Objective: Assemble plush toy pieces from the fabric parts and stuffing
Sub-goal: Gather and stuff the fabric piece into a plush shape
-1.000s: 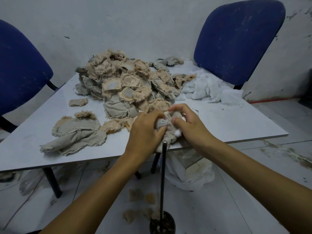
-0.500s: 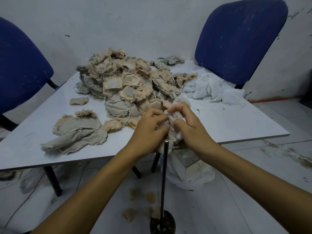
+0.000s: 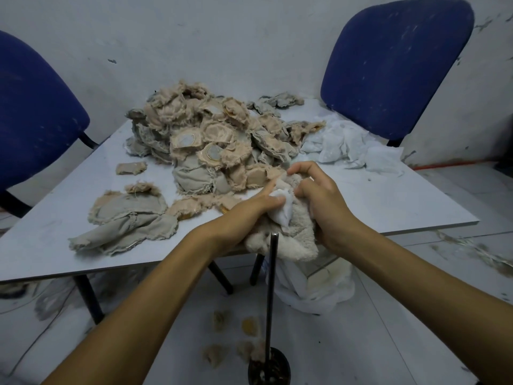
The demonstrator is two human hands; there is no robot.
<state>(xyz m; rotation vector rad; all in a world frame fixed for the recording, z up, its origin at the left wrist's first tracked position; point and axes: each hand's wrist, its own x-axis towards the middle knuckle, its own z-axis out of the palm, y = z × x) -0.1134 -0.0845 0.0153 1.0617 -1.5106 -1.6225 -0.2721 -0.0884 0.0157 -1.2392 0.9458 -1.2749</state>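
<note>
I am seeing only part of the cream plush piece (image 3: 294, 234): both hands are covering its upper half, and I cannot tell where its opening is. A dark upright rod (image 3: 270, 295) is crossing in front of its lower edge, its base sitting in a black holder (image 3: 268, 369) cut off at the bottom. Beyond the hands, a heap of beige and grey fabric parts (image 3: 211, 140) is lying on the table (image 3: 388, 201), with white stuffing (image 3: 349, 145) past the right hand and two blue chairs behind. My left hand (image 3: 244, 215) is gripping the plush, fingers reaching onto a white tuft of stuffing (image 3: 283, 207). My right hand (image 3: 324, 207) is curling narrowly round the plush, its fingertips bent above the tuft.
</note>
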